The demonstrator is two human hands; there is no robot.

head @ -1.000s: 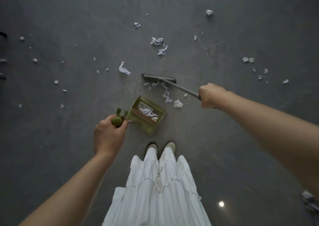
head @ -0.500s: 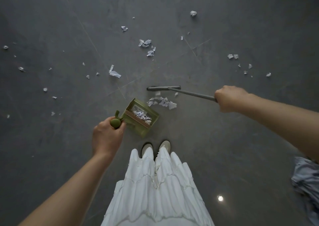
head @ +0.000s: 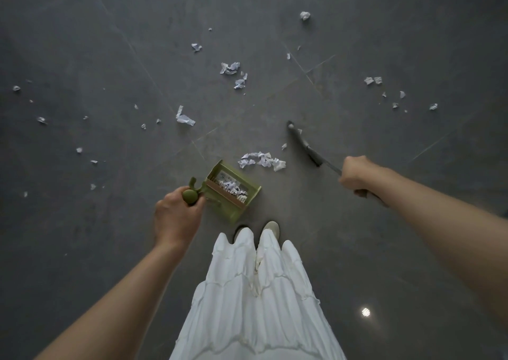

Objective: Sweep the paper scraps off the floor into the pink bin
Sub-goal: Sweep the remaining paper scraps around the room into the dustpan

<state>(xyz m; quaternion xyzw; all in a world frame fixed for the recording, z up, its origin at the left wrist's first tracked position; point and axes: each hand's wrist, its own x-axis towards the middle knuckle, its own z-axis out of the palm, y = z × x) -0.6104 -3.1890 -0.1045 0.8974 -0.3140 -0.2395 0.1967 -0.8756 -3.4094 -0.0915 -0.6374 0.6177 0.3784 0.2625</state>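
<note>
Grey tiled floor (head: 82,43) fills the view, and torn white paper scraps are strewn over it. One gathered heap of scraps (head: 261,160) lies just beyond the open mouth of one green dustpan (head: 233,192), close to it but apart from its edge. More scraps are seen inside the dustpan. One larger scrap (head: 184,117) lies further out to the left, one cluster of three or four crumpled pieces (head: 233,75) lies beyond it, and one crumpled ball (head: 304,15) lies farthest off. About six small pieces are scattered at the right (head: 384,90), and roughly a dozen tiny bits are spread over the left side; an exact count cannot be made.

Two hands are in view. The left hand (head: 176,216) is curled round the round-topped green handle (head: 190,194) of the dustpan. The right hand (head: 354,175) is closed in a fist round the thin handle of one grey broom (head: 305,146), whose head is turned end-on, to the right of the heap and not touching it.

One white pleated skirt (head: 255,304) and two pale shoe tips (head: 270,227) are seen below the dustpan. One bright light reflection (head: 365,312) is seen on the floor at lower right. The pink bin cannot be seen.
</note>
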